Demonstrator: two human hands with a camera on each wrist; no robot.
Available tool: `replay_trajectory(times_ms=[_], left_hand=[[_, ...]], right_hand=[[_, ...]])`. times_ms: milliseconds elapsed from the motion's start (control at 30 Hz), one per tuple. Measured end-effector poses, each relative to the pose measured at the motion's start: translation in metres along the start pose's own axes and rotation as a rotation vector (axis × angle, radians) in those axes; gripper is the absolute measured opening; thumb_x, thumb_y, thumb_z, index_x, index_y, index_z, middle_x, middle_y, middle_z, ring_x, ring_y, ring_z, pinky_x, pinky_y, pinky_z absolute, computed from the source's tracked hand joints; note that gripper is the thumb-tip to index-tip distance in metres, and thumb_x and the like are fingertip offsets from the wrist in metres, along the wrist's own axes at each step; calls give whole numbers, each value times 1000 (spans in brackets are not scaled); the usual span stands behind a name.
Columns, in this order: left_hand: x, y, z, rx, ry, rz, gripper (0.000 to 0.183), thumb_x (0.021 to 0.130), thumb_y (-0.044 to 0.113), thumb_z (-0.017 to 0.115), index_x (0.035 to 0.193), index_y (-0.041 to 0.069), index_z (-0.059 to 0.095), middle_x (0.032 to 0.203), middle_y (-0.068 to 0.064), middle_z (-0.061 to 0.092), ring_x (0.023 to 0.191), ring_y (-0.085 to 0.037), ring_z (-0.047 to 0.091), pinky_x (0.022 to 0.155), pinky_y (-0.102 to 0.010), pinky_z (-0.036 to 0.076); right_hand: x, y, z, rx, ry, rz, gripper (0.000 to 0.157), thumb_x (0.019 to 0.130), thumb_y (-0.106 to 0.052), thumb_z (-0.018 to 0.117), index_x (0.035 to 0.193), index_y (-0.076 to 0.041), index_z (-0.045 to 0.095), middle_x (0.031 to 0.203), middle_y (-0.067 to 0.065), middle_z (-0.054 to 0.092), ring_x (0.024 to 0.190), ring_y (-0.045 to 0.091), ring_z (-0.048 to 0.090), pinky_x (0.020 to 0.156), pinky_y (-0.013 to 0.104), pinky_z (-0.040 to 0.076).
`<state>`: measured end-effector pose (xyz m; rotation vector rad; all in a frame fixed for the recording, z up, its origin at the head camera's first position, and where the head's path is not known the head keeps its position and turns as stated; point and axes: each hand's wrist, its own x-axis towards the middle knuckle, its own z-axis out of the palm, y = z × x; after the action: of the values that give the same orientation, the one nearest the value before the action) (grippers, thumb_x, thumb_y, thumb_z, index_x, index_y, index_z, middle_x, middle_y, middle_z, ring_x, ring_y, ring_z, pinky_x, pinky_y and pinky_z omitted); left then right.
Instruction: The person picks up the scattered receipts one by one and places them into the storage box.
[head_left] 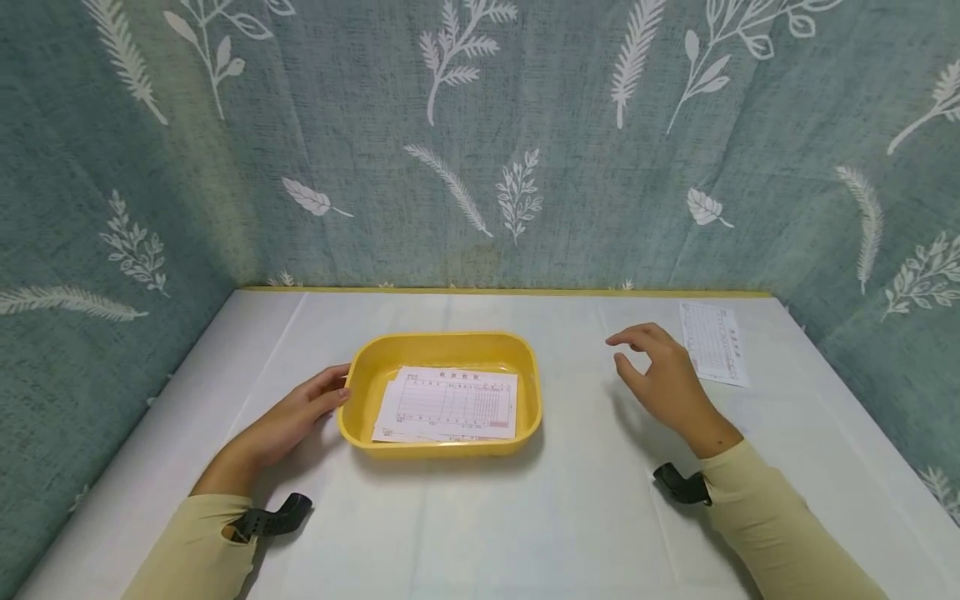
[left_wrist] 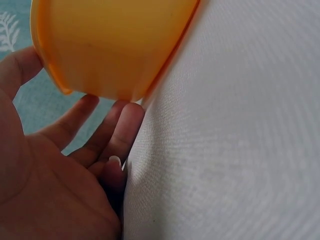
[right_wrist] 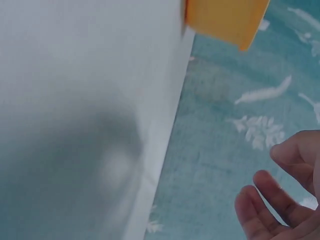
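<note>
A yellow plastic basin (head_left: 438,450) sits on the white table with several printed paper forms (head_left: 457,404) lying stacked inside. My left hand (head_left: 288,421) is at the basin's left end; in the left wrist view, its fingertips (left_wrist: 131,116) touch the outer wall of the yellow basin (left_wrist: 115,60) and one digit meets the rim. Over the table to the right of the basin, my right hand (head_left: 660,383) hovers with nothing in it, thumb and fingers apart and loosely bent. Beyond it lies a single printed slip (head_left: 712,342), partly behind the hand.
White cloth covers the table (head_left: 480,533). A green-blue curtain (head_left: 480,192) with white leaf patterns closes off the back and both sides. Black straps (head_left: 277,518) with camera mounts sit at the wrists.
</note>
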<state>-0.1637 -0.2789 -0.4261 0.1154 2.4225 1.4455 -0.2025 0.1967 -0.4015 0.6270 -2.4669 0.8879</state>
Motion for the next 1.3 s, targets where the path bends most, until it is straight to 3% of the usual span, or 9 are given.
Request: replay_trajectory(times_ms=[167,500,700,767,867,967,1300], left_hand=[[-1,3,0,-2,2,5,60,92,48,46,143,20,29,148,-9,31,138,-31,22,110,-54,19],[-1,-2,1,6,0,24,57,93,46,45,142,20,30,148,-8,32,137,-30,24,110,-53,21],[0,-2,2,6,1,21,57,94,46,44,142,20,30,147,-7,33,135,-27,27,109,-50,23],[0,-2,1,18,4,16,58,93,47,44,143,20,30,147,-7,32,134,-25,28,109,-44,27],[-1,-2,1,18,3,13,58,93,47,44,143,20,30,147,-6,32,132,-23,29,102,-22,34],[-1,-2,2,12,1,12,58,93,47,45,143,20,30,148,-5,31,133,-22,29,89,-5,32],[0,-2,2,0,-3,21,58,93,46,45,142,19,31,148,-4,31,129,-18,30,87,-3,32]], right_hand=[[1,13,-6,-6,11,55,21,84,-2,61,103,-9,65,108,10,58,94,26,56,77,40,47],[0,42,-21,46,3,319,28,88,-5,56,115,-4,59,115,20,51,107,36,51,87,47,47],[-2,58,-30,51,-10,410,32,89,-9,56,120,-4,56,121,22,48,111,39,48,89,49,45],[-2,62,-32,53,-23,429,33,89,-10,56,121,-3,55,123,23,48,112,39,47,90,50,44],[-2,68,-35,46,-36,463,35,89,-12,56,123,-3,53,125,24,46,114,40,44,90,51,41],[-2,73,-39,44,-40,513,37,89,-14,56,125,-3,52,127,26,43,117,41,41,91,53,38],[-5,87,-54,90,-53,660,41,90,-16,51,129,-4,48,140,25,36,125,43,34,97,56,33]])
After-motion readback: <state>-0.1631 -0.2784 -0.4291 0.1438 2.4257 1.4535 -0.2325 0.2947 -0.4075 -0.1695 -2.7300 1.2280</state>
